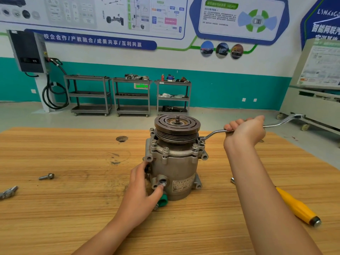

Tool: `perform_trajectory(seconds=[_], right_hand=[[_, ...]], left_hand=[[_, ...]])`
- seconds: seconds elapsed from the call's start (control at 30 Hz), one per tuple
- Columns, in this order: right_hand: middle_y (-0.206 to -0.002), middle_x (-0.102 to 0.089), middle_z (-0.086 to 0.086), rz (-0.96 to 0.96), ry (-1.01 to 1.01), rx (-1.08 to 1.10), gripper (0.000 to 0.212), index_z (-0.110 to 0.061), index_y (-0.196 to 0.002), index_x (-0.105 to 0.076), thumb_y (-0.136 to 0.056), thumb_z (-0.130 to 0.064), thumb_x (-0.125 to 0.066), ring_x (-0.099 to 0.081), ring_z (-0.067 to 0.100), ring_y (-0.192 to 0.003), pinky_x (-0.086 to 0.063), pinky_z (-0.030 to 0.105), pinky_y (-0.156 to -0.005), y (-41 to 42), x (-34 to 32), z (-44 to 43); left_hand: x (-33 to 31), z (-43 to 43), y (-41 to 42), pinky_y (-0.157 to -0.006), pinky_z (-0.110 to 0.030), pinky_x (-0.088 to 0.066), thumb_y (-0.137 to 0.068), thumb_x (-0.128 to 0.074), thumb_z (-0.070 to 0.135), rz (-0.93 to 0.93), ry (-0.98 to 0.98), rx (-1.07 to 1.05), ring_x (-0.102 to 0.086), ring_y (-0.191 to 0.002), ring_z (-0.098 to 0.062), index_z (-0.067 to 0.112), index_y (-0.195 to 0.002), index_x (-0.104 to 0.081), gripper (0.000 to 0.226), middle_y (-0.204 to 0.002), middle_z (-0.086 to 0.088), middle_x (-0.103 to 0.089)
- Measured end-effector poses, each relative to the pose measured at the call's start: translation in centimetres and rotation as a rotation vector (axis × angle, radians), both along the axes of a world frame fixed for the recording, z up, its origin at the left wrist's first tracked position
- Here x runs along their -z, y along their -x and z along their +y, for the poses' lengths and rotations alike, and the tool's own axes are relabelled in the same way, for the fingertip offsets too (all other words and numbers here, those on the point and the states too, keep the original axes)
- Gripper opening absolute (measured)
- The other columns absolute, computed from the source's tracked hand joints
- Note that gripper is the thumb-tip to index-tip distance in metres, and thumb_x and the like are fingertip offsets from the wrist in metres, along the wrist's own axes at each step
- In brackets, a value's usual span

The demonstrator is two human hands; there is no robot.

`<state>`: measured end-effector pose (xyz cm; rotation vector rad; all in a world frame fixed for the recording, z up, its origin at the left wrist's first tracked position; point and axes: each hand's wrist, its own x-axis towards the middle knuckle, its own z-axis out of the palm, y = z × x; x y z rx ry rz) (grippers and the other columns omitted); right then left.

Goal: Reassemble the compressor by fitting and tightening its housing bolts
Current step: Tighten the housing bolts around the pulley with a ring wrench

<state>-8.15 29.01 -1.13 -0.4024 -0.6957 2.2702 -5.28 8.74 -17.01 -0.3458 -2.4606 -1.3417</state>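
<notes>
Several housing bolts (pixel 166 149) already sit in the compressor (pixel 174 168), upright mid counter (pixel 73 208). Right hand (pixel 244 131) grips wrench (pixel 213 134) on right-side bolt; left hand (pixel 141 184) holds the body. With loose bolts (pixel 47 176) lying at left, fitting and tightening look unfinished.

Yellow-handled screwdriver (pixel 297 206) lies on wooden table (pixel 73 208), nearer than and right of the grip. Round hole (pixel 121 138) in tabletop, left of grip. Three shelf carts (pixel 132 94) against wall beyond it; wall-mounted charger (pixel 27 50) farther left.
</notes>
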Motion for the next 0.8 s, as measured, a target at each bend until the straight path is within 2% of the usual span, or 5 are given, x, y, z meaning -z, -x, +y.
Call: perform_trajectory(seconds=[0.27, 0.4, 0.63, 0.73, 0.8], right_hand=[[-0.042, -0.023, -0.008, 0.103, 0.074, 0.026, 0.042, -0.018, -0.062, -0.028, -0.102, -0.030, -0.030, -0.021, 0.010, -0.037, -0.023, 0.015, -0.039, -1.5, 1.9, -0.1], [-0.042, -0.025, -0.008, 0.150, 0.098, 0.045, 0.041, -0.018, -0.062, -0.028, -0.101, -0.028, -0.032, -0.026, 0.010, -0.036, -0.037, 0.020, -0.046, -2.7, 3.3, -0.7], [-0.044, -0.038, -0.009, 0.207, -0.068, 0.192, 0.046, -0.015, -0.060, -0.034, -0.103, -0.030, -0.030, -0.047, 0.009, -0.046, -0.046, 0.017, -0.057, -5.7, 5.1, -5.5], [-0.041, -0.034, -0.008, 0.225, 0.032, 0.130, 0.046, -0.016, -0.060, -0.033, -0.103, -0.032, -0.030, -0.042, 0.010, -0.041, -0.046, 0.022, -0.061, -5.8, 3.8, -4.8], [-0.040, -0.030, -0.007, 0.281, 0.117, 0.079, 0.046, -0.017, -0.060, -0.032, -0.103, -0.034, -0.030, -0.035, 0.011, -0.037, -0.048, 0.023, -0.055, -5.4, 2.4, -3.3]], left_hand=[[-0.1, 0.0, -0.1, -0.097, -0.018, -0.028, -0.086, -0.063, 0.033, -0.004, 0.003, -0.003, -0.031, -0.116, 0.003, 0.030, -0.145, -0.015, 0.077, -0.129, 0.020, -0.022], [-0.1, 0.0, -0.1, -0.097, -0.018, -0.027, -0.086, -0.063, 0.033, -0.003, 0.008, -0.009, -0.029, -0.116, 0.004, 0.029, -0.146, -0.015, 0.077, -0.128, 0.022, -0.021], [-0.3, 0.2, -0.2, -0.100, -0.020, -0.027, -0.086, -0.064, 0.027, 0.002, -0.010, -0.012, -0.031, -0.120, 0.001, 0.026, -0.144, -0.019, 0.074, -0.129, 0.018, -0.024], [-0.4, 0.2, -0.2, -0.100, -0.021, -0.027, -0.086, -0.064, 0.027, 0.006, -0.004, -0.010, -0.031, -0.121, 0.000, 0.026, -0.145, -0.019, 0.073, -0.129, 0.018, -0.024], [-0.3, 0.2, -0.3, -0.100, -0.020, -0.027, -0.086, -0.063, 0.029, 0.006, 0.000, -0.008, -0.030, -0.121, 0.001, 0.026, -0.145, -0.018, 0.074, -0.132, 0.016, -0.025]])
